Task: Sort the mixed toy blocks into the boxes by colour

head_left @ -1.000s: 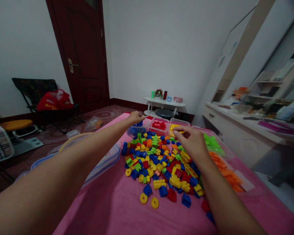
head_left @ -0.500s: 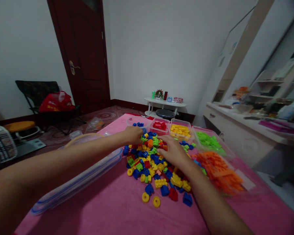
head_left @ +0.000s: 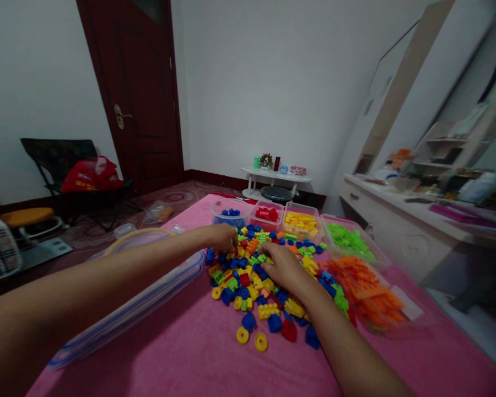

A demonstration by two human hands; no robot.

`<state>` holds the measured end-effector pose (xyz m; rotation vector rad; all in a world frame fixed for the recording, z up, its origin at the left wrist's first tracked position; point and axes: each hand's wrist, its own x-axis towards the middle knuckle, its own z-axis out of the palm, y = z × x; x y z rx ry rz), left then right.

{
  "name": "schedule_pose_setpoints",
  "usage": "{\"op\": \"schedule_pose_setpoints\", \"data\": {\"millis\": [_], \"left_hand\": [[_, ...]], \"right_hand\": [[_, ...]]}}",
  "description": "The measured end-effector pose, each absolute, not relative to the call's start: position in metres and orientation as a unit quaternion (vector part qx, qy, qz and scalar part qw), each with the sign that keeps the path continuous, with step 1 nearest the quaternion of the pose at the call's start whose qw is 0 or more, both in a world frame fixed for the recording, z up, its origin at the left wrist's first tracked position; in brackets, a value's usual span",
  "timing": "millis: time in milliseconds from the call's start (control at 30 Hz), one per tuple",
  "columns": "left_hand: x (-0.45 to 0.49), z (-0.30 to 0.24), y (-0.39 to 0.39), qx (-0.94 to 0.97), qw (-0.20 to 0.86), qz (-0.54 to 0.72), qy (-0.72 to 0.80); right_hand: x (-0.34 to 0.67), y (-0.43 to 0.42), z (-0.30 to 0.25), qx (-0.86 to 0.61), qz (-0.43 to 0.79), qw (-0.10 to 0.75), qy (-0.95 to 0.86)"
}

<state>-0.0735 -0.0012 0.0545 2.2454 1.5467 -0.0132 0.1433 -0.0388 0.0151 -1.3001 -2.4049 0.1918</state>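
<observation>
A heap of small plastic building blocks (head_left: 264, 286) in blue, yellow, red, green and orange lies on a pink cloth (head_left: 190, 353). My left hand (head_left: 222, 237) rests at the heap's far left edge, fingers curled down among blue pieces. My right hand (head_left: 281, 263) lies on the middle of the heap, fingers bent onto the blocks. What either hand grips is hidden. Beyond the heap stand clear tubs: one with blue blocks (head_left: 230, 212), one with red blocks (head_left: 268, 214), one with yellow blocks (head_left: 301, 221).
Green blocks (head_left: 347, 238) and orange blocks (head_left: 366, 286) fill clear trays at the right. Stacked clear lids (head_left: 149, 286) lie at the left. Two yellow wheels (head_left: 252, 337) sit loose in front. A white dresser (head_left: 400, 220), a small white table (head_left: 276, 177), a chair and a dark door stand around.
Both hands came back from the tubs at the far side and dropped onto the heap. The left hand left the blue tub; the right hand moved left and down.
</observation>
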Motion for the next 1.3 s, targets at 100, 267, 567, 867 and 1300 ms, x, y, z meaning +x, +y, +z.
{"op": "schedule_pose_setpoints", "data": {"millis": [100,267,567,867,1300], "left_hand": [[-0.073,0.056,0.0,0.805,0.206,0.026,0.556],[-0.07,0.067,0.003,0.826,0.154,0.027,0.541],[-0.022,0.065,0.003,0.832,0.049,0.228,0.503],[0.021,0.038,0.0,0.785,0.158,0.364,0.475],[0.0,0.031,0.01,0.733,0.216,0.443,0.468]], "right_hand": [[0.149,-0.036,0.021,-0.496,0.044,0.19,-0.846],[0.163,-0.028,0.034,-0.535,0.053,0.239,-0.808],[0.17,-0.027,0.044,-0.525,0.057,0.289,-0.798],[0.171,-0.024,0.039,-0.508,0.082,0.335,-0.789],[0.184,-0.022,0.054,-0.449,0.45,0.598,-0.488]]}}
